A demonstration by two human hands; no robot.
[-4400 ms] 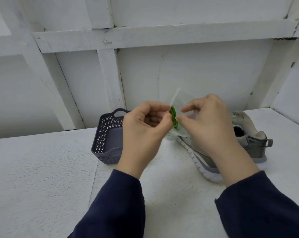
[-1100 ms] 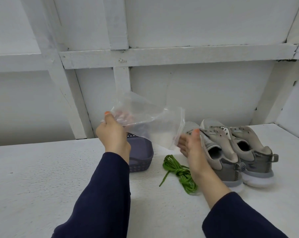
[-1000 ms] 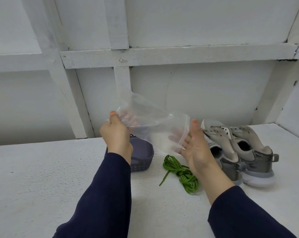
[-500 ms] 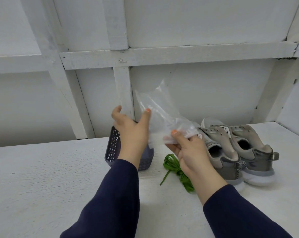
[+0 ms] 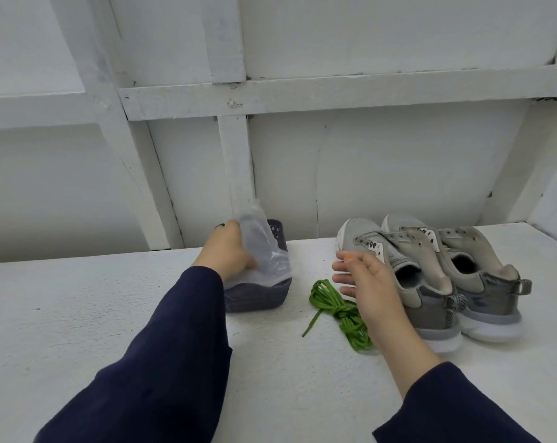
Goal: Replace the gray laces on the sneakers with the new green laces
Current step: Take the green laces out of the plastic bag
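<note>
Bundled bright-green cord laces (image 5: pixel 338 306) lie on the white bench (image 5: pixel 79 298) just below the slack, empty fingers of the right hand (image 5: pixel 366 282); the left hand (image 5: pixel 226 251), its fingers gripping the crumpled clear plastic bag (image 5: pixel 264 251), should release it low inside the dark perforated plastic basket (image 5: pixel 255 302).

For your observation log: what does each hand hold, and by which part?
The left hand grips the crumpled clear plastic bag by its left side, over the dark purple plastic basket. The right hand holds nothing.

Navy long sleeves (image 5: pixel 162 362), orange-painted nails (image 5: pixel 349 258)
</note>
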